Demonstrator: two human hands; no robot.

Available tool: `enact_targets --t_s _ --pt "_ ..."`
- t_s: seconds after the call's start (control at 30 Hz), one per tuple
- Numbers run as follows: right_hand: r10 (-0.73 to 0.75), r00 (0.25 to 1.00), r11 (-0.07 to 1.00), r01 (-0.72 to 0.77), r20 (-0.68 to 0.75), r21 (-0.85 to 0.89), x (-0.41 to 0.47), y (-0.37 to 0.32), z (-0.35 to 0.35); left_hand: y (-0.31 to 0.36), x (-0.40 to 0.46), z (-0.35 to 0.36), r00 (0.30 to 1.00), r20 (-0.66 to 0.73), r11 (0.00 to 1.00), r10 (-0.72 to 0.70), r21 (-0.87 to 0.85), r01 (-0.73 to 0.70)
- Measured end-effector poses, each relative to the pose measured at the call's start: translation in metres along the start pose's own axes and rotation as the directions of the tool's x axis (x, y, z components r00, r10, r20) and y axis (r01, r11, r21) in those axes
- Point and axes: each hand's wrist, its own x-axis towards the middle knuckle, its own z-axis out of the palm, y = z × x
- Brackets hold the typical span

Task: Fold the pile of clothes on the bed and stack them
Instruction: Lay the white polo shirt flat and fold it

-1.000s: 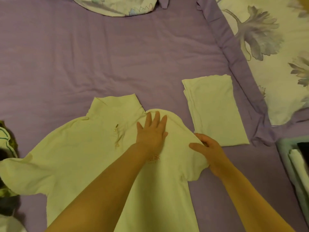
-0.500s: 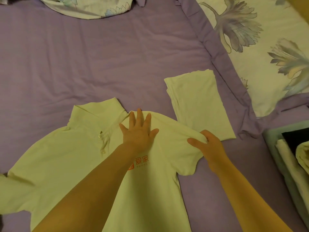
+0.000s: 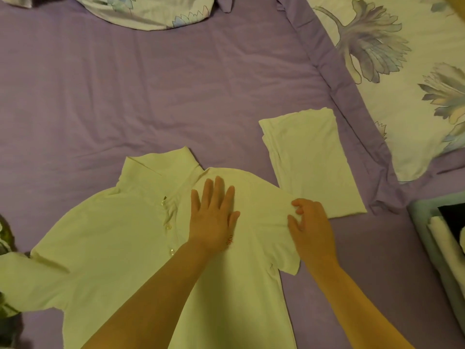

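Shirt [image 3: 120, 248] spread face-up on the bed [image 3: 125, 96], left hand [image 3: 214, 220] flat and pressing its chest, right hand [image 3: 310, 222] pinching the sleeve beside the folded cloth [image 3: 312, 162]; risk of a crooked fold if the pinch slips or drags that cloth.

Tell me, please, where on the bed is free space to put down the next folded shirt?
Bare purple sheet lies beyond the polo shirt, between its collar and the floral pillow, left of the folded white garment. A narrower strip lies near the right hand. The right side is crowded: floral duvet and a clothes stack.
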Motion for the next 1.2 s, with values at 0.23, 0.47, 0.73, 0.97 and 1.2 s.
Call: enact_targets --t_s 0.23,0.47,0.73,0.97,1.2 --pt "-0.303 0.877 0.858 0.421 0.373 -0.293 -0.003 -0.039 0.090 -0.042 -0.046 0.012 0.997 -0.074 0.999 -0.037 -0.012 0.036" --pt "-0.135 0.950 0.771 0.280 0.283 -0.572 0.036 -0.060 0.103 -0.096 -0.048 -0.008 0.997 -0.038 0.998 0.063 -0.012 -0.063" --pt "-0.171 0.933 0.966 0.222 0.316 -0.134 0.082 -0.170 0.129 -0.162 0.008 -0.072 0.834 -0.146 0.762 -0.532 -0.512 0.396" --pt "0.073 0.931 0.969 0.018 0.356 -0.246 0.120 -0.205 0.157 -0.202 0.049 -0.094 0.734 0.168 0.525 -0.658 -0.596 0.607" --pt "0.281 0.847 0.861 -0.430 0.452 0.270 0.121 -0.201 0.136 -0.202 0.017 -0.089 0.695 0.228 0.127 -0.682 -0.898 0.420"
